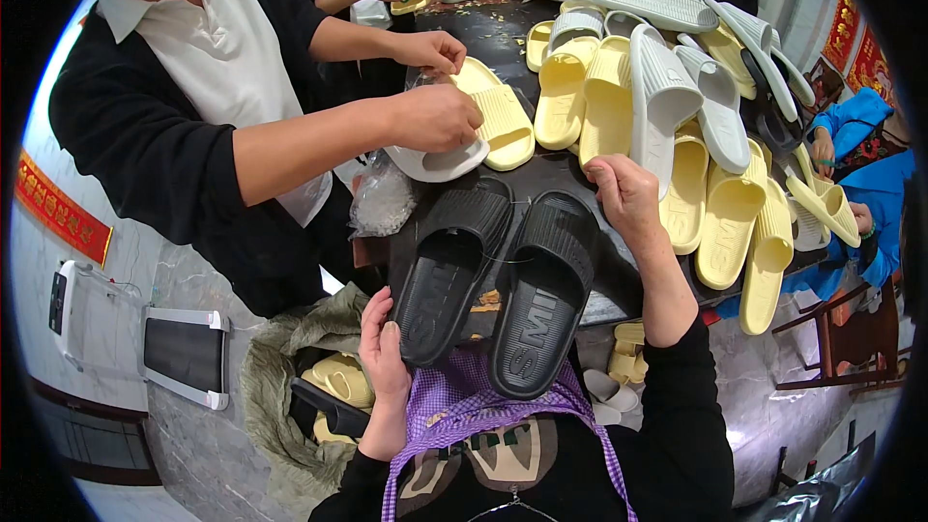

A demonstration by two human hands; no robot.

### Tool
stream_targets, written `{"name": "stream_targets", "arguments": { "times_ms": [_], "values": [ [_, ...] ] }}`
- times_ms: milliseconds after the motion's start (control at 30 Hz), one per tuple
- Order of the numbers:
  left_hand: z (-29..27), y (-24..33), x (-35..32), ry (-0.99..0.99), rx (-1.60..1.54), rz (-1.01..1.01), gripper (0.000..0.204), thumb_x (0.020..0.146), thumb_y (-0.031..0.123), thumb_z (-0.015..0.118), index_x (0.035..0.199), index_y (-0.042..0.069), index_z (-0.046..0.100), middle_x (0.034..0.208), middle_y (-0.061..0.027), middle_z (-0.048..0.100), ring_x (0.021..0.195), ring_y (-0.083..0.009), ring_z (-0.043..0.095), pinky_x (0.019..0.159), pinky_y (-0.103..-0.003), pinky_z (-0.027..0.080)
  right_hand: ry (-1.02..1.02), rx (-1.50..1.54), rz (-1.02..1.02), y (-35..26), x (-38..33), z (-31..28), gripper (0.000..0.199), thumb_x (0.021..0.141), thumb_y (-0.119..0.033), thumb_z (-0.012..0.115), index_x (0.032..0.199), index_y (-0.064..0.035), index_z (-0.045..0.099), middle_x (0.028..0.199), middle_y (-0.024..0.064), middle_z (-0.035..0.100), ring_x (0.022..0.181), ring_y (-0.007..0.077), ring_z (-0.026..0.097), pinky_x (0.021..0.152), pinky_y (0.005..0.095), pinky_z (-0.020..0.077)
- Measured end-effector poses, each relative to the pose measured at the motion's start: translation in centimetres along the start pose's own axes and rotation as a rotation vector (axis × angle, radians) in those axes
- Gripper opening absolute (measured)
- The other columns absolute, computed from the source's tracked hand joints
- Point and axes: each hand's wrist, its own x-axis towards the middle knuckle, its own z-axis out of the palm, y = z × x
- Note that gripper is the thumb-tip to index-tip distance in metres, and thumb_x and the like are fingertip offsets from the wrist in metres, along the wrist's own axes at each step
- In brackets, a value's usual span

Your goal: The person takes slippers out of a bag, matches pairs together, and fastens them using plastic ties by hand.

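A pair of black slide slippers lies side by side in front of me, the left slipper (442,275) and the right slipper (547,295), toes away from me and heels over the table's near edge. A thin clear cord (505,259) runs between their straps. My left hand (385,353) is beside the left slipper's heel, its fingers stretched out and holding nothing I can see. Raised to the right of the pair, my right hand (628,198) has its fingers pinched together. Whatever is between them, if anything, is too small to make out.
Yellow and grey slippers (667,87) are heaped on the dark table (503,24) at the right. A co-worker's hands (435,116) handle a grey and a yellow slipper at the left. Below stands a green sack (275,396) of slippers; a person in blue (865,164) sits far right.
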Motion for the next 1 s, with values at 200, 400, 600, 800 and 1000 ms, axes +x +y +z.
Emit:
{"name": "stream_targets", "arguments": {
  "times_ms": [200, 400, 600, 800, 1000],
  "values": [
    [0.03, -0.05, 0.04, 0.005, -0.017, -0.020, 0.031, 0.081, 0.003, 0.045, 0.111, -0.005, 0.052, 0.127, -0.0126, 0.045, 0.115, -0.0207, 0.043, 0.099, -0.031, 0.030, 0.001, 0.008, -0.004, -0.24, 0.06, -0.04, 0.016, 0.089, -0.009, 0.051, 0.084, 0.0018, 0.061, 0.067, 0.0067, 0.058, 0.049, 0.0104, 0.053, 0.047, 0.0218, 0.0428],
    [0.20, -0.03, -0.02, 0.011, -0.079, -0.033, 0.031, 0.082, 0.001, 0.043, 0.112, -0.004, 0.051, 0.128, -0.0126, 0.044, 0.115, -0.0203, 0.044, 0.099, -0.031, 0.031, 0.012, 0.018, -0.010, -0.27, 0.06, -0.09, 0.016, 0.089, -0.010, 0.051, 0.083, 0.0018, 0.061, 0.067, 0.0065, 0.058, 0.050, 0.0104, 0.053, 0.047, 0.0220, 0.0430],
    [0.33, 0.01, 0.02, 0.000, -0.082, -0.024, 0.031, 0.083, 0.000, 0.044, 0.112, -0.004, 0.051, 0.127, -0.0134, 0.044, 0.115, -0.0205, 0.044, 0.099, -0.031, 0.032, 0.015, 0.018, -0.018, -0.16, 0.08, -0.09, 0.016, 0.089, -0.010, 0.052, 0.083, 0.0019, 0.061, 0.068, 0.0066, 0.058, 0.050, 0.0106, 0.053, 0.047, 0.0221, 0.0431],
    [0.35, -0.05, 0.00, 0.002, -0.078, -0.016, 0.030, 0.083, 0.000, 0.044, 0.112, -0.004, 0.051, 0.127, -0.0138, 0.044, 0.115, -0.0209, 0.044, 0.099, -0.031, 0.033, 0.021, 0.009, -0.028, -0.48, 0.14, -0.28, 0.015, 0.088, -0.009, 0.052, 0.083, 0.0014, 0.062, 0.067, 0.0066, 0.058, 0.051, 0.0110, 0.053, 0.048, 0.0224, 0.0433],
    [0.36, 0.04, -0.26, 0.013, -0.112, -0.033, 0.029, 0.083, 0.001, 0.044, 0.111, -0.004, 0.052, 0.127, -0.0136, 0.044, 0.115, -0.0209, 0.044, 0.099, -0.032, 0.033, 0.040, -0.010, -0.067, -0.57, 0.02, -0.32, 0.014, 0.088, -0.009, 0.053, 0.083, 0.0012, 0.062, 0.067, 0.0072, 0.059, 0.052, 0.0123, 0.054, 0.049, 0.0231, 0.0437]
  ]
}}
